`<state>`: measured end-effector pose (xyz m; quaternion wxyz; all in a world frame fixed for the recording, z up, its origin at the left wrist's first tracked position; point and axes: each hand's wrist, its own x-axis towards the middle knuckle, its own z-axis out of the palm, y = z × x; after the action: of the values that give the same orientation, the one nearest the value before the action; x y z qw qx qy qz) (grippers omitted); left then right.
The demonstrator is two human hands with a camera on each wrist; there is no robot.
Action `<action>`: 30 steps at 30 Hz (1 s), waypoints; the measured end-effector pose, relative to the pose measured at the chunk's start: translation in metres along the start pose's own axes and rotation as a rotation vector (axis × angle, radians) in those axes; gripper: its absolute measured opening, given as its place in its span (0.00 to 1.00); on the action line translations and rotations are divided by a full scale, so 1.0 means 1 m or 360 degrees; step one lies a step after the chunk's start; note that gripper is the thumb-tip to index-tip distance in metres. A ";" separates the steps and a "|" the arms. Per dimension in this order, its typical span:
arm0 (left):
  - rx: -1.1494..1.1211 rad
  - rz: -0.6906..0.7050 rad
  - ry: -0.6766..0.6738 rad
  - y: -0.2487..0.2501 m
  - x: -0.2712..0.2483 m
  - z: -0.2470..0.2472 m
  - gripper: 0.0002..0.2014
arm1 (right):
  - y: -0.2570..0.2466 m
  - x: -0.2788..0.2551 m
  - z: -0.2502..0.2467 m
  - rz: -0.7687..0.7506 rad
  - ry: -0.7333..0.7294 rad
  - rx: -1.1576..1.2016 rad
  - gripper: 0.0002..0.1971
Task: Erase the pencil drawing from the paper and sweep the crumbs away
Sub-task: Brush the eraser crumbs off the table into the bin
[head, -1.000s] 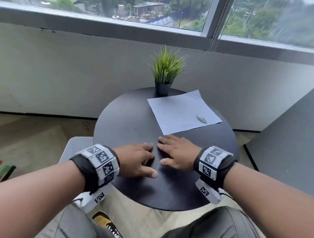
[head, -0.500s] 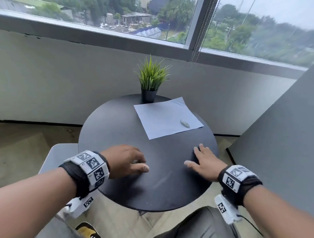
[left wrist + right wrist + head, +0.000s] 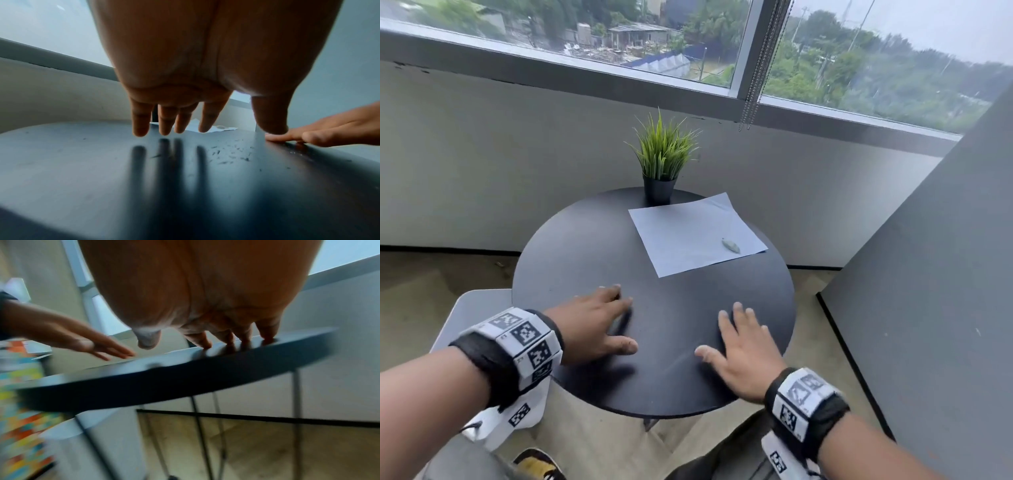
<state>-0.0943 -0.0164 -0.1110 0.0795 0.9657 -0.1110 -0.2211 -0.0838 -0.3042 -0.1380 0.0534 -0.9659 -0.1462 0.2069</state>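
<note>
A pale sheet of paper (image 3: 693, 234) lies on the far right of the round black table (image 3: 571, 253), with a small grey eraser (image 3: 731, 245) near its right edge. No pencil marks show on the sheet. My left hand (image 3: 599, 323) lies flat on the near left of the tabletop, fingers straight, holding nothing. My right hand (image 3: 739, 346) lies flat near the table's right front rim, fingers spread. Dark eraser crumbs (image 3: 232, 154) are scattered on the table between the two hands. In the right wrist view my right fingertips (image 3: 267, 338) rest on the table's edge.
A potted green plant (image 3: 662, 161) stands at the back of the table, touching the paper's far corner. A grey panel (image 3: 935, 274) rises close on the right. A grey stool seat (image 3: 465, 308) sits low at the left, and the wall and window lie behind.
My right hand has slid from beside the left hand out to the table's right front rim. The left hand has stayed nearly in place and its fingers have straightened.
</note>
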 end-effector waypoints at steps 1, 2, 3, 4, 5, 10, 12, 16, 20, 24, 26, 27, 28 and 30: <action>0.0006 -0.0024 -0.0051 0.000 -0.001 0.003 0.81 | -0.021 -0.012 0.005 -0.0223 -0.0070 0.0019 0.56; 0.0006 -0.0023 -0.0079 -0.001 -0.002 0.005 0.81 | -0.039 -0.022 0.005 -0.0419 -0.0147 0.0028 0.54; -0.0016 -0.0034 -0.0076 -0.001 -0.003 0.004 0.79 | -0.049 -0.025 0.001 -0.0522 -0.0172 0.0080 0.49; -0.0058 -0.0062 -0.0049 -0.003 -0.003 0.004 0.75 | -0.048 -0.018 -0.006 -0.0519 -0.0115 0.0194 0.45; -0.0073 -0.0103 -0.0011 -0.003 -0.004 0.003 0.69 | -0.040 -0.006 -0.013 -0.0411 -0.0031 0.0324 0.42; 0.0074 0.0005 -0.0116 0.003 -0.014 0.016 0.73 | -0.013 0.032 -0.020 0.0129 0.0045 0.0002 0.47; -0.0047 0.0262 -0.0100 0.010 -0.016 0.015 0.61 | -0.043 0.011 -0.002 -0.0300 -0.0105 -0.0042 0.51; -0.0184 0.0265 0.0216 0.010 -0.003 0.006 0.43 | -0.046 0.011 -0.015 -0.0621 -0.0002 0.0258 0.37; -0.0016 -0.0035 0.0150 0.002 0.011 0.007 0.36 | -0.024 0.040 -0.024 -0.0034 0.0084 -0.0021 0.40; 0.0034 0.0077 -0.0025 0.009 0.016 0.005 0.32 | -0.056 0.006 -0.019 -0.0792 -0.0225 -0.0022 0.41; -0.0103 0.0248 0.0026 0.010 0.011 -0.001 0.28 | -0.048 0.011 -0.031 -0.0916 0.0017 0.0375 0.24; -0.0242 0.0283 0.0108 0.009 0.010 -0.003 0.27 | -0.038 0.021 -0.036 -0.0762 0.0172 0.0532 0.21; -0.0340 0.0273 0.0209 0.006 0.011 -0.003 0.24 | -0.030 0.030 -0.039 -0.0519 0.0239 0.0565 0.24; -0.0306 0.0203 0.0307 0.000 0.012 -0.001 0.28 | -0.027 0.039 -0.032 -0.0127 0.0132 0.0224 0.33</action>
<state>-0.0833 -0.0193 -0.1146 0.1958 0.9613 -0.1424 -0.1315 -0.0435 -0.2682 -0.1196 0.1353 -0.9609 -0.1673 0.1744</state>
